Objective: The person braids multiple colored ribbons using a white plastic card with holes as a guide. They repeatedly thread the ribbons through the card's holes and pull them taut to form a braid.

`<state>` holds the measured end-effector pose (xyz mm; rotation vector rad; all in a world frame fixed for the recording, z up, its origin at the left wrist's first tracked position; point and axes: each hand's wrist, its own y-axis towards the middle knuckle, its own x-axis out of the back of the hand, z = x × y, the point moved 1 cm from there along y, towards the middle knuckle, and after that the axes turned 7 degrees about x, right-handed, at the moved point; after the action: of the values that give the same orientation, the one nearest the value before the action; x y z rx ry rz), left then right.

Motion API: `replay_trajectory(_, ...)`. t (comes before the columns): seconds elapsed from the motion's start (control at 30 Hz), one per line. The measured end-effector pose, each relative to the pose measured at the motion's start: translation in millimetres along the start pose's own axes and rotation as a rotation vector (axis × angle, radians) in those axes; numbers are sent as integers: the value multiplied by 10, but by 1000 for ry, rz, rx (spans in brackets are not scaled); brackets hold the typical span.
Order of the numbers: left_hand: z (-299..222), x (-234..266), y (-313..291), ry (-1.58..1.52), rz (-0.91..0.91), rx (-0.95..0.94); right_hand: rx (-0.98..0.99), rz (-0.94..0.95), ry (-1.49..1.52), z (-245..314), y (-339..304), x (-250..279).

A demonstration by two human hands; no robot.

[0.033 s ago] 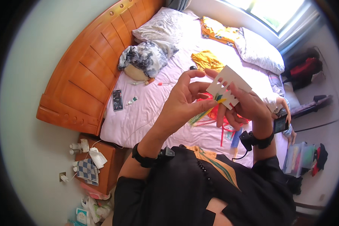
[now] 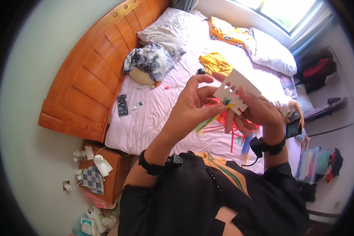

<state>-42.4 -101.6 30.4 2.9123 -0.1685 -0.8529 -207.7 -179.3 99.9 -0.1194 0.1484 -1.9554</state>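
A white card with a notched edge [image 2: 244, 84] is gripped in my right hand [image 2: 259, 112], thumb on its face and fingers beneath. At the notches my left hand [image 2: 196, 104] pinches the yellow end of some thread between thumb and forefinger, with the other fingers curled loosely. Yellow and green strands [image 2: 205, 124] trail down from there toward the bed. Behind my hands lies a tangle of red strips [image 2: 222, 128], partly hidden by my right hand. A blue twisted bundle [image 2: 247, 144] rests on the sheet below it. Both my wrists wear black straps with small devices.
The bed [image 2: 145, 133] carries pillows [image 2: 155, 57], yellow cloth [image 2: 216, 63], a dark phone-like slab [image 2: 122, 105] and a small tube [image 2: 138, 105]. At right, another person's arm [image 2: 297, 114] shows near a dark screen [image 2: 293, 128]. A nightstand [image 2: 120, 173] stands at left, plastic bins [image 2: 312, 165] at right.
The card and my right hand have shifted very slightly left. Both grips look the same.
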Motion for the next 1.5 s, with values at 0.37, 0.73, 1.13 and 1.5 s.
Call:
replay_trajectory(0.37,0,-116,39,100,66,103,-110,-34,-52,-88,-150,-45)
replay_trajectory(0.73,-71,-18,-21,361,34,60,35,-186,-191,-230,-35,-161)
replay_trajectory(1.13,-66,145,-125,518,7,15,158,-298,-111,-269,44,-294)
replay_trajectory(1.5,-19,301,-197,295,-3,81,225,-260,94,-270,92,-266)
